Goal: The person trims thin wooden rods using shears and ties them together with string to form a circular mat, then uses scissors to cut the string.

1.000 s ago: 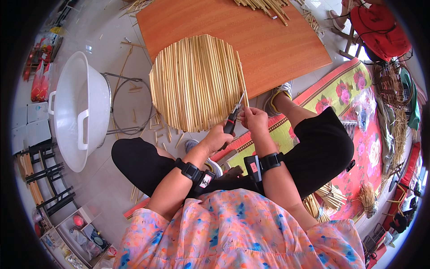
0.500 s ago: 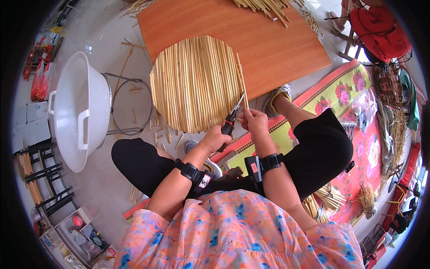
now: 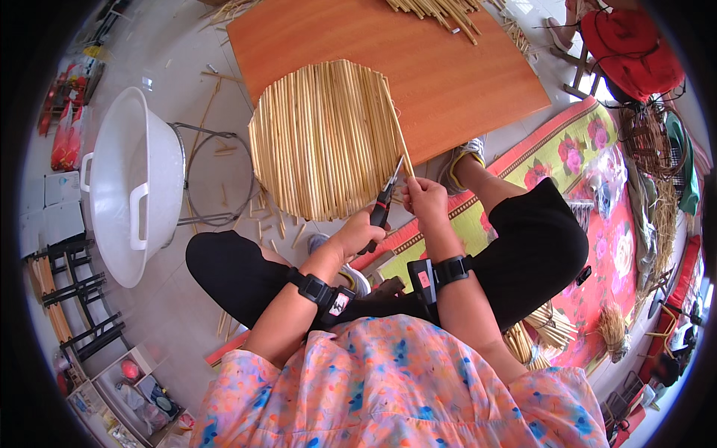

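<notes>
A round mat of pale straw sticks (image 3: 321, 138) lies at the near left part of the orange wooden board (image 3: 478, 82), overhanging its edge. My left hand (image 3: 360, 233) is closed on a black-and-red pointed cutting tool (image 3: 379, 210), whose metal tip reaches the mat's right edge. My right hand (image 3: 424, 200), just right of the tool, pinches the lower end of a stick (image 3: 399, 138) lying along that edge. Cut stick pieces (image 3: 272, 224) are scattered on the floor below the mat.
A white two-handled basin (image 3: 119, 194) and wire ring stand (image 3: 216, 179) are at left, stick piles (image 3: 433, 13) on the board. A floral sheet (image 3: 612, 291) with bundles (image 3: 549, 325) lies right. Another person's foot (image 3: 556, 30) shows near a red stool seat (image 3: 627, 60) at upper right.
The upper end of the stick in my right hand has tilted left toward the mat, and the tool's tip has shifted slightly left. My hands have barely moved.
</notes>
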### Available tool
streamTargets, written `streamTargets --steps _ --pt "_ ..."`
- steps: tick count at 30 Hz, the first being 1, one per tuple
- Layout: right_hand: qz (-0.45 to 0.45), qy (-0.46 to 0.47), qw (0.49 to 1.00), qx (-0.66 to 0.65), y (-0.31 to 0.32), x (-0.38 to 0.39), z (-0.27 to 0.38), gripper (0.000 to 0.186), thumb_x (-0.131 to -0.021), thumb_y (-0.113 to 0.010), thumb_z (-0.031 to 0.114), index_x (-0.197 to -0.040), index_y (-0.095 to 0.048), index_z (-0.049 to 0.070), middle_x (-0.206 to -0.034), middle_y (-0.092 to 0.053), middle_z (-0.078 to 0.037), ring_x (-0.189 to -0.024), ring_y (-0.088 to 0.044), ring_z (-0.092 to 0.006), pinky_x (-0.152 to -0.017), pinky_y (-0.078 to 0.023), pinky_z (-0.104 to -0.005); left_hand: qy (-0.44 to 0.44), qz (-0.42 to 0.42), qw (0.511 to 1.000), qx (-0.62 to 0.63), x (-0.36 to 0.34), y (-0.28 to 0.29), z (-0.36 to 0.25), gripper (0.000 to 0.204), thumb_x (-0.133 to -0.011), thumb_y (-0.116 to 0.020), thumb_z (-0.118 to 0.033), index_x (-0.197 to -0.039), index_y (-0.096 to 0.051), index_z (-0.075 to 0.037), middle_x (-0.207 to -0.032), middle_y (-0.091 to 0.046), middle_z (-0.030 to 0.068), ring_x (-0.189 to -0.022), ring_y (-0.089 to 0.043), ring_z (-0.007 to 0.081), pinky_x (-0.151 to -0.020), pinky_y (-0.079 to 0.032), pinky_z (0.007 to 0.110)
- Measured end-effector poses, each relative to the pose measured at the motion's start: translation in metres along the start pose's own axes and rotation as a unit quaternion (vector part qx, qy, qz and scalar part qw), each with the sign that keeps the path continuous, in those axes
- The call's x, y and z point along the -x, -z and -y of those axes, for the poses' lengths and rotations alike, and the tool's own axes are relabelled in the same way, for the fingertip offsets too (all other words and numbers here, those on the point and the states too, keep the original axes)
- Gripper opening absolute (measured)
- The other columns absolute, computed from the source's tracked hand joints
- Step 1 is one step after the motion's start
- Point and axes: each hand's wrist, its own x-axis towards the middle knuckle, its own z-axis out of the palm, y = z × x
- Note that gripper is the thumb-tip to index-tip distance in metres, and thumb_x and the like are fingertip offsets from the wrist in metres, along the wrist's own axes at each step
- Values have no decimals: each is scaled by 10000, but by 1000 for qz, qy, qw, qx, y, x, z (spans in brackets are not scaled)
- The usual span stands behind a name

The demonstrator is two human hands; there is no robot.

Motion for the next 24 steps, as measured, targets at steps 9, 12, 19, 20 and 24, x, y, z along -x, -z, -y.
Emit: streamTargets --steps 9,12,19,20,24 --pt "-24 22 998 62 0 1 0 263 -901 -561 217 -905 -651 -30 -622 -594 -42 -485 -523 -104 -438 -422 -251 9 21 1000 13 -5 9 0 455 -610 -509 -28 -1063 -495 10 -848 -572 97 -723 -552 178 -567 -437 282" --pt "-56 78 987 132 5 -11 -12 266 -905 -553 224 -898 -652 -23 -591 -566 -32 -432 -478 -95 -403 -383 -239 3 9 1000 26 0 2 -9 400 -641 -521 -23 -1038 -496 22 -792 -567 94 -652 -550 172 -521 -433 285" --pt "-95 116 962 229 6 -16 -15 264 -903 -551 243 -885 -670 8 -565 -554 -19 -410 -468 -84 -378 -370 -238 32 -25 999 -3 4 -2 -17 347 -657 -525 -12 -1002 -500 22 -762 -568 93 -612 -551 175 -509 -435 297" --pt "-97 112 964 220 7 -16 -15 266 -901 -553 245 -879 -672 8 -563 -556 -20 -411 -472 -86 -381 -374 -242 34 -18 999 16 4 -3 -16 352 -652 -524 -10 -1002 -500 20 -770 -569 91 -631 -554 176 -523 -439 301" --pt "-125 120 963 206 9 -18 -14 275 -892 -557 247 -855 -681 4 -554 -564 -24 -415 -487 -96 -396 -390 -256 33 21 999 -15 2 0 -6 391 -635 -522 -9 -1025 -504 6 -820 -572 82 -719 -562 175 -589 -448 303"
